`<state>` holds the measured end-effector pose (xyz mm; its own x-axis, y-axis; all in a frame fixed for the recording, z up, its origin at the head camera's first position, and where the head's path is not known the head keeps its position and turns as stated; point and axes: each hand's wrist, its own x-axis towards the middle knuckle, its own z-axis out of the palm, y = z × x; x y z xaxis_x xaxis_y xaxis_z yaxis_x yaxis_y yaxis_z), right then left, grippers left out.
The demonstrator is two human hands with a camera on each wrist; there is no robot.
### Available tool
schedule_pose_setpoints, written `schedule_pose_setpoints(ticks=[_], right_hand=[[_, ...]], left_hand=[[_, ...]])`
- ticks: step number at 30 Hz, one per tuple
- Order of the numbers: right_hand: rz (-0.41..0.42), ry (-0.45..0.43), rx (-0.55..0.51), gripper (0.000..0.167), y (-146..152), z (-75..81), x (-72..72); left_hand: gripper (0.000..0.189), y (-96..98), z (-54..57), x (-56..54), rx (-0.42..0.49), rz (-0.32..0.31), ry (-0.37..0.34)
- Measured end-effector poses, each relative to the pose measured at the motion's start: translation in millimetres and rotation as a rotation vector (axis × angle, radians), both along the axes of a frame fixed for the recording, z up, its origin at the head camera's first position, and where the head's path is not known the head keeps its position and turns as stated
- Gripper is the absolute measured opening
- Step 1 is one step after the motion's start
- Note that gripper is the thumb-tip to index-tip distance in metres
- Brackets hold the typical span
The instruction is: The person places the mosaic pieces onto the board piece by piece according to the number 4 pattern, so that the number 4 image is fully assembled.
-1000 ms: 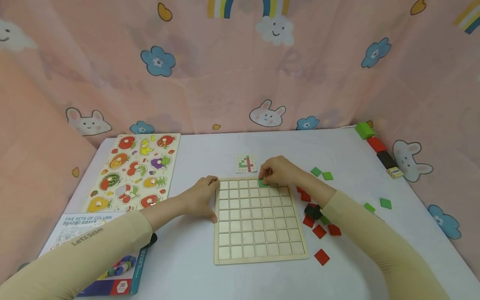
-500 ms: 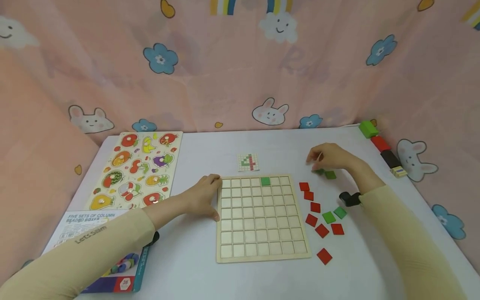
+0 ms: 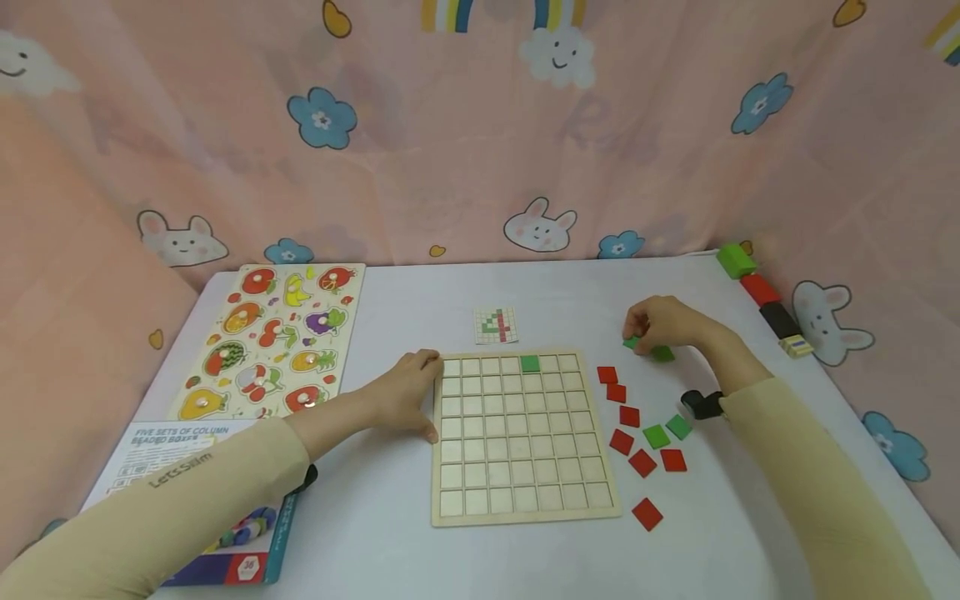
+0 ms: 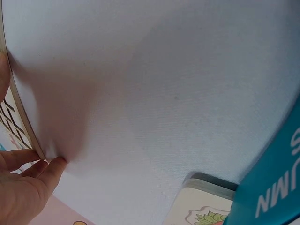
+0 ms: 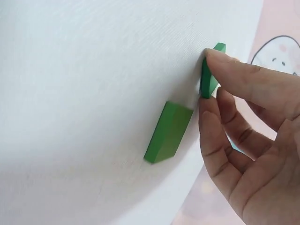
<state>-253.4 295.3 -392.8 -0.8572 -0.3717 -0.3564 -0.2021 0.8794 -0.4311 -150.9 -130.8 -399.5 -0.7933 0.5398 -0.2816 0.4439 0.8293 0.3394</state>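
My left hand [image 3: 402, 396] rests against the left edge of a square wooden grid board [image 3: 525, 520], thumb and fingers spread along it; in the left wrist view, fingertips touch the board's corner. One green square tile [image 3: 530, 363] sits in the board's far row. Beyond the board's far right corner, my right hand [image 3: 663, 321] pinches another green tile [image 5: 209, 77] between thumb and fingers, close over the white tabletop. Beside it lies a further green tile [image 5: 168, 133]. A small pattern card [image 3: 496, 326] with green and red squares lies behind the board.
Several red tiles [image 3: 647, 514] and two green tiles [image 3: 656, 437] are scattered right of the board. A fruit puzzle board [image 3: 292, 317] and a printed box [image 3: 266, 533] lie on the left. A row of coloured blocks [image 3: 761, 289] lines the far right edge.
My right hand has left the board, where a green tile now lies in the far row, and moved right to the loose green tiles, pinching one. My left hand stays at the board's edge.
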Motion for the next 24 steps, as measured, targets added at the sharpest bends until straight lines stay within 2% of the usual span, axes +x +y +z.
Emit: schedule_pose_setpoints(ticks=[3, 7, 9, 12, 16, 24], right_hand=[[0.001, 0.034, -0.005, 0.020, -7, -0.2, 0.6], [-0.008, 0.112, -0.045, 0.012, -22, 1.2, 3.6], [-0.008, 0.142, -0.095, 0.009, -34, 2.3, 6.5], [0.004, 0.155, -0.192, 0.012, -57, 3.2, 12.8], [0.069, 0.131, -0.289, 0.016, -94, 2.2, 23.9], [0.259, 0.067, -0.339, 0.012, -147, -1.5, 41.9]], left_hand=[[0.109, 0.0, -0.4, 0.3, 0.001, -0.003, 0.004], [0.109, -0.4, -0.3, 0.5, 0.003, -0.004, 0.002], [0.109, -0.8, -0.3, 0.4, 0.003, -0.009, 0.005], [0.107, -1.6, -0.4, 0.3, 0.002, -0.019, 0.015], [0.107, -2.0, -0.4, 0.1, -0.001, -0.024, 0.016], [0.108, -1.3, 1.5, 0.4, -0.002, -0.018, 0.003]])
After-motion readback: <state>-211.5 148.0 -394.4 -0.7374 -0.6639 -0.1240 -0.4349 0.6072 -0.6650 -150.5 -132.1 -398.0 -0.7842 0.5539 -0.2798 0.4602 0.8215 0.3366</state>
